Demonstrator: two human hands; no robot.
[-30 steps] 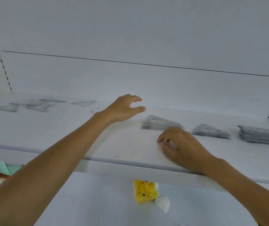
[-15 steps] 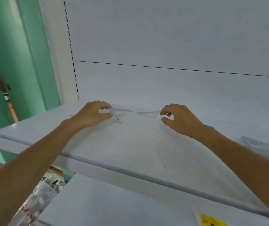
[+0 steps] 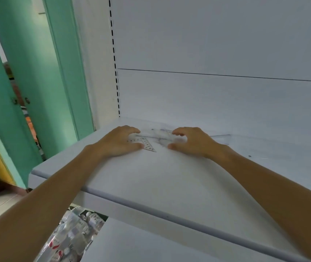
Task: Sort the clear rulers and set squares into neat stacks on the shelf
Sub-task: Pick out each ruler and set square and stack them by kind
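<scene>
The set squares (image 3: 149, 145) lie in a loose, overlapping heap near the back left corner of the shelf (image 3: 150, 188), flat on its white surface; they are clear plastic, and one piece shows printed numbers along two edges, its point aimed toward the front edge of the shelf; the other pieces are blurred and cannot be counted.

The left hand (image 3: 119, 142) is curled around the left end of the heap; its fingers arch over the far side and its thumb presses at the near side, right against the numbered piece, so this grip is grasping the set squares. The right hand (image 3: 193, 141) mirrors it at the right end; its fingers hook over the far side of the clear pieces and its thumb sits low at the near side, so this grip too is closed around the heap; the heap lies between the two grips, with the numbered point poking out toward the front between the thumbs.

A long clear ruler (image 3: 219, 136) lies flat by the back edge of the shelf, reaching rightward from behind the right hand; both forearms cross the front edge of the shelf.

A slotted post (image 3: 114, 53) rises at the back left corner; a green door (image 3: 37, 76) stands beyond the left edge; wrapped bottles (image 3: 71, 235) sit below, beside a lower shelf (image 3: 132, 246).
</scene>
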